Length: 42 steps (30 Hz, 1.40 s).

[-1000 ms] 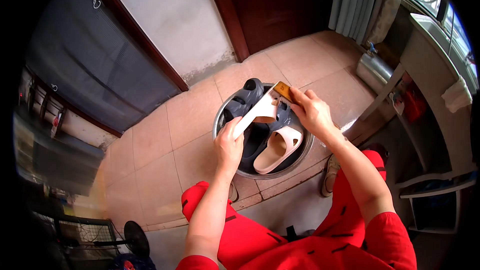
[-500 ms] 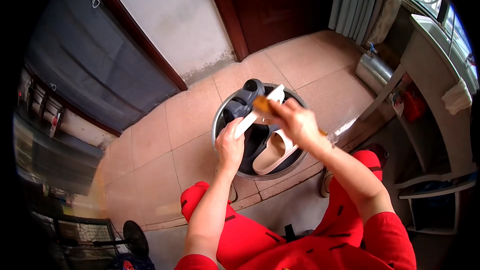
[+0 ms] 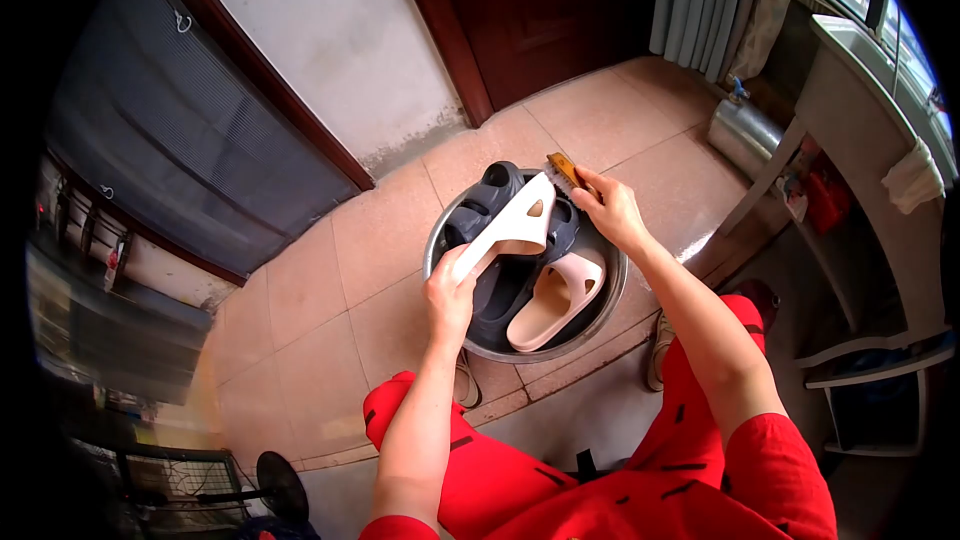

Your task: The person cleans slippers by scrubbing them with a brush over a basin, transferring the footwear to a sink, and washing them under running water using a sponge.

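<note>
My left hand (image 3: 450, 292) is closed round one end of a pale slide sandal (image 3: 508, 224), held tilted on its side over a round metal basin (image 3: 612, 312). In my right hand (image 3: 612, 208) is a scrubbing brush (image 3: 566, 172) with a brown back and light bristles, beside the sandal's far end. A second pale slide sandal (image 3: 545, 312) lies in the basin, sole down. Dark sandals (image 3: 488, 202) are in there too, partly hidden by the sandal I hold.
Pinkish tiles (image 3: 300, 310) surround the basin. A dark red door (image 3: 550, 20) and a grey curtain (image 3: 700, 10) stand beyond. At right are a metal cylinder (image 3: 745, 136) and a sink stand (image 3: 860, 170). A dark round object (image 3: 281, 485) is at lower left.
The brush has moved from across the held sandal to beyond its far end, on the right. The held sandal has turned, so more of its side shows.
</note>
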Each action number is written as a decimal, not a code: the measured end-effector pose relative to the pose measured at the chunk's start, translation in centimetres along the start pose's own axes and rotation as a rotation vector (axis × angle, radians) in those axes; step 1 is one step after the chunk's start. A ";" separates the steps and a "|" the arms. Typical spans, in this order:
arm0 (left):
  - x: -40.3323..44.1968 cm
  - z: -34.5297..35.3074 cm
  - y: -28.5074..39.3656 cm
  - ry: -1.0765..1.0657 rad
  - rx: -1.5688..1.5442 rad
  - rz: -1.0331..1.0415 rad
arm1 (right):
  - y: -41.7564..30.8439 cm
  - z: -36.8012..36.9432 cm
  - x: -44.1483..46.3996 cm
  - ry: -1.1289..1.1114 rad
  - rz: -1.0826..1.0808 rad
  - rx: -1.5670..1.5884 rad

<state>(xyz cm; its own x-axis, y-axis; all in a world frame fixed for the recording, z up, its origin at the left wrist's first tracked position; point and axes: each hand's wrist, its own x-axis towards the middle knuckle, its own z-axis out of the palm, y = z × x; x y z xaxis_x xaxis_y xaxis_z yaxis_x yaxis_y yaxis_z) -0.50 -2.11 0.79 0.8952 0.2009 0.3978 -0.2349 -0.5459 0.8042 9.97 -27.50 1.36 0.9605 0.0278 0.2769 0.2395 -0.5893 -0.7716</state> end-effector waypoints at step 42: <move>0.1 0.6 -2.5 -0.094 -0.182 -0.211 | -1.9 1.2 -3.9 0.006 -0.344 -0.120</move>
<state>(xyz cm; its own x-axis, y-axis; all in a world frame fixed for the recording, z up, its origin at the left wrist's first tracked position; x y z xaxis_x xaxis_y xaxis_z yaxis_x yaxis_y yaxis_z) 0.37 -1.16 -1.47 0.9606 0.2137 0.1780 -0.0966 -0.3439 0.9340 5.93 -25.49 1.07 0.8258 0.2366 0.5120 0.5297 -0.6371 -0.5599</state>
